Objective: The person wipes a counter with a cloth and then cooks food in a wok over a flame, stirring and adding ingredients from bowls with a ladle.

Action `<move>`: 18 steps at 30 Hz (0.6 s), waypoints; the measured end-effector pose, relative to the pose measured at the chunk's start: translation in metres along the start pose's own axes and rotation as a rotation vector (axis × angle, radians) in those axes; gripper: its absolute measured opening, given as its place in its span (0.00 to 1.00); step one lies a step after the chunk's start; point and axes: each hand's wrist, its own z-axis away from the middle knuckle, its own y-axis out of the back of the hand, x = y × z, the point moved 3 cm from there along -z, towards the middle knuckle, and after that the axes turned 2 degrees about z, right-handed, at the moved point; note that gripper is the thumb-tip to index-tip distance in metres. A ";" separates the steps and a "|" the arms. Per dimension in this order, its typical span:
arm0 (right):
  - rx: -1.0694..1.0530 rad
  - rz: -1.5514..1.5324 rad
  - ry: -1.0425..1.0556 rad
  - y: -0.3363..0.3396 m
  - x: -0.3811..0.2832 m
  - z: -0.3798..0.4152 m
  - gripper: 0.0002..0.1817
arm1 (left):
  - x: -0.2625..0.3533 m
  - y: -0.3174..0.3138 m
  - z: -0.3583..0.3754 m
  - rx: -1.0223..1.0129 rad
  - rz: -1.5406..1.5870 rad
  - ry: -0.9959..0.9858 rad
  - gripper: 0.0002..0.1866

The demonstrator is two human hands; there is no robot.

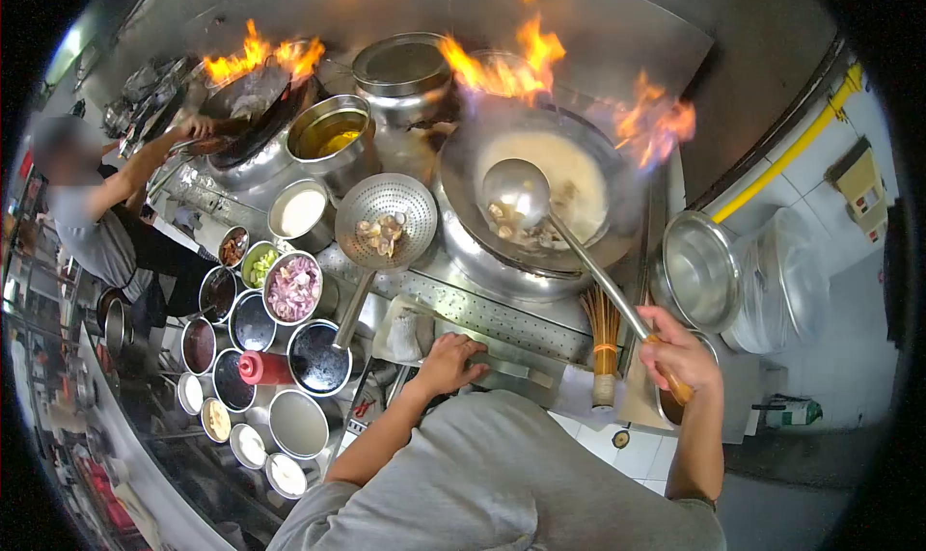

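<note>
My right hand [683,354] is wrapped round the wooden handle of a long metal ladle [521,194]. The ladle's bowl is in a large wok [627,199] with cloudy, pale liquid and small pieces in it. Flames rise behind the wok's far rim. My left hand [449,364] rests at the stove's front edge, fingers bent, beside a folded grey cloth [412,334] and a flat metal bar; what it grips, if anything, is unclear. A perforated skimmer [386,204] holding clam-like pieces lies left of the wok, its handle pointing toward me.
Left are a pot of yellow oil [333,138], a container of chopped onion [293,288], a red bottle [262,368] and several sauce containers. A bamboo brush [605,348] and metal bowl [701,259] stand right. Another person [96,204] works a flaming wok at far left.
</note>
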 end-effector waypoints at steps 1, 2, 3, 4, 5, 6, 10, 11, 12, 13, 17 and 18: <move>0.008 -0.071 -0.022 0.001 0.000 0.005 0.32 | -0.001 0.000 0.000 0.013 0.000 -0.010 0.21; 0.066 -0.071 -0.056 0.000 -0.002 0.009 0.33 | 0.000 0.001 -0.001 0.025 0.000 -0.022 0.20; 0.082 -0.030 -0.078 -0.004 -0.003 0.011 0.33 | 0.000 0.002 -0.001 0.017 0.007 -0.020 0.20; 0.100 0.011 -0.099 -0.010 -0.003 0.014 0.33 | 0.001 0.003 -0.002 0.010 0.015 -0.020 0.20; 0.116 0.053 -0.117 -0.013 -0.005 0.016 0.33 | 0.002 0.005 -0.003 0.006 0.020 -0.019 0.20; 0.099 0.034 -0.111 -0.016 -0.007 0.020 0.33 | 0.001 0.004 -0.002 0.014 0.031 -0.026 0.20; 0.019 -0.099 -0.073 -0.016 -0.012 0.032 0.31 | -0.001 0.007 -0.003 0.025 0.036 -0.033 0.21; 0.000 -0.148 -0.067 -0.016 -0.012 0.034 0.31 | 0.002 0.006 -0.002 0.016 0.035 -0.029 0.21; 0.021 -0.165 -0.074 -0.021 -0.011 0.033 0.31 | 0.001 0.004 0.000 0.022 0.033 -0.032 0.21; 0.042 -0.181 -0.078 -0.032 -0.012 0.029 0.31 | 0.000 0.002 0.002 0.031 0.031 -0.035 0.21; 0.018 -0.387 -0.068 -0.048 -0.020 0.021 0.30 | -0.006 0.001 0.003 0.067 0.034 -0.052 0.21; -0.019 -0.451 -0.073 -0.049 -0.018 0.020 0.29 | -0.006 0.002 0.004 0.058 0.058 -0.035 0.20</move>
